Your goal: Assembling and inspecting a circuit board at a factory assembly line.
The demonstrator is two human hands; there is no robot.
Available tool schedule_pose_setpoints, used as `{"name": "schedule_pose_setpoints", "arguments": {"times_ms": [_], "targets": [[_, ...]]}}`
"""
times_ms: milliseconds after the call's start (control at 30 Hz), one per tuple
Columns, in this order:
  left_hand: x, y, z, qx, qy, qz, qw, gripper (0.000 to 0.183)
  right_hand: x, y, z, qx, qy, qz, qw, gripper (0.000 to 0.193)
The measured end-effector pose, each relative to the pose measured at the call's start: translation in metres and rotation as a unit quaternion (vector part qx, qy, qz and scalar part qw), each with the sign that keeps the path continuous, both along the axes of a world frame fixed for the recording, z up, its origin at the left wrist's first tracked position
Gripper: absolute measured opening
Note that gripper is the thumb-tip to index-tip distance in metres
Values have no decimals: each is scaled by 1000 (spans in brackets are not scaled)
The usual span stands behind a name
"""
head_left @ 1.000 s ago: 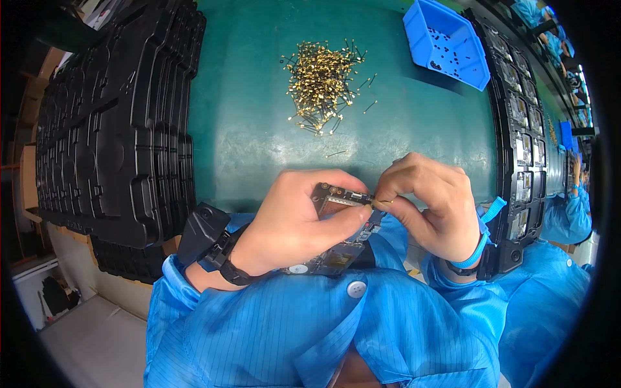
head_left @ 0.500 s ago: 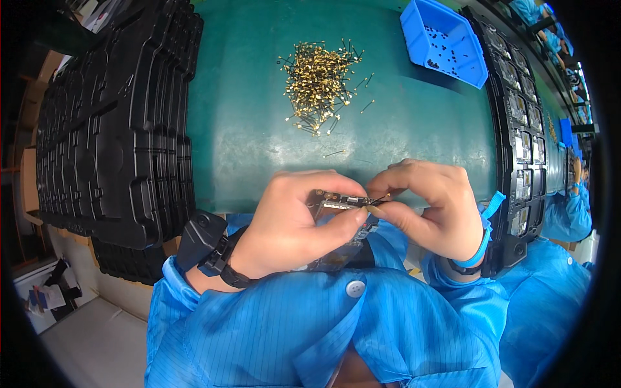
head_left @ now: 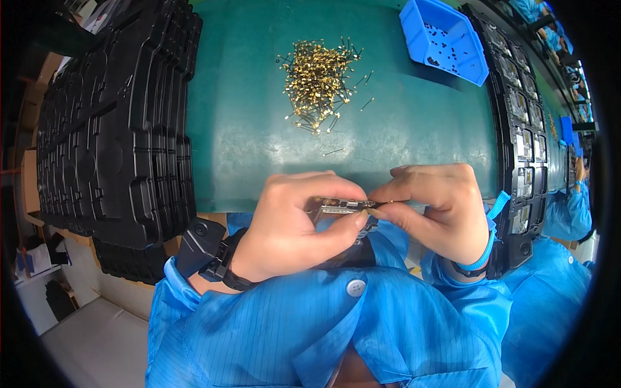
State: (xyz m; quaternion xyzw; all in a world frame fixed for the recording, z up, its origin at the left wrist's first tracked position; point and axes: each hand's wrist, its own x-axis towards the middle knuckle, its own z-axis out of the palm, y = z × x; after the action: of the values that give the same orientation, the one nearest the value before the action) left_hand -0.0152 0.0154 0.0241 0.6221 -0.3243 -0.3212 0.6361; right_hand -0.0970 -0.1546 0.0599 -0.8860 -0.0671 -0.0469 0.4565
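Note:
Between the thumb and fingers of my left hand [head_left: 284, 223] is a small dark circuit board [head_left: 339, 205], held nearly edge-on in front of my chest. My right hand [head_left: 440, 210] is at the board's right end, thumb and index finger pinched on a thin black cable with a gold tip [head_left: 390, 202]. The fingertips of both hands almost meet there and hide where cable and board touch. Beyond my hands, a pile of short black cables with gold ends [head_left: 317, 81] lies on the green mat [head_left: 239, 149].
Stacked black trays [head_left: 123, 129] stand at the left. A blue bin [head_left: 446, 48] with small black pieces sits at the far right. Beside it, a black tray [head_left: 517, 129] holds several board-like parts. A co-worker's blue sleeve [head_left: 566, 210] shows at the right.
My right index finger and thumb have come closer together around the cable, and its gold tip now lies lower between them. My left hand still holds the board in about the same place.

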Motion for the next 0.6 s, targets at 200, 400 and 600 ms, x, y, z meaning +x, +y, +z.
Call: {"name": "schedule_pose_setpoints", "arguments": {"times_ms": [200, 400, 600], "targets": [[-1, 0, 0, -10, -4, 2, 1000, 14, -3, 3, 0, -2, -14, -15, 1000, 8], [2, -1, 3, -9, -10, -11, 1000, 14, -3, 3, 2, -15, -22, -8, 1000, 10], [1, 1, 2, -10, -25, -8, 1000, 13, -5, 4, 3, -18, -14, -15, 1000, 10]]}}
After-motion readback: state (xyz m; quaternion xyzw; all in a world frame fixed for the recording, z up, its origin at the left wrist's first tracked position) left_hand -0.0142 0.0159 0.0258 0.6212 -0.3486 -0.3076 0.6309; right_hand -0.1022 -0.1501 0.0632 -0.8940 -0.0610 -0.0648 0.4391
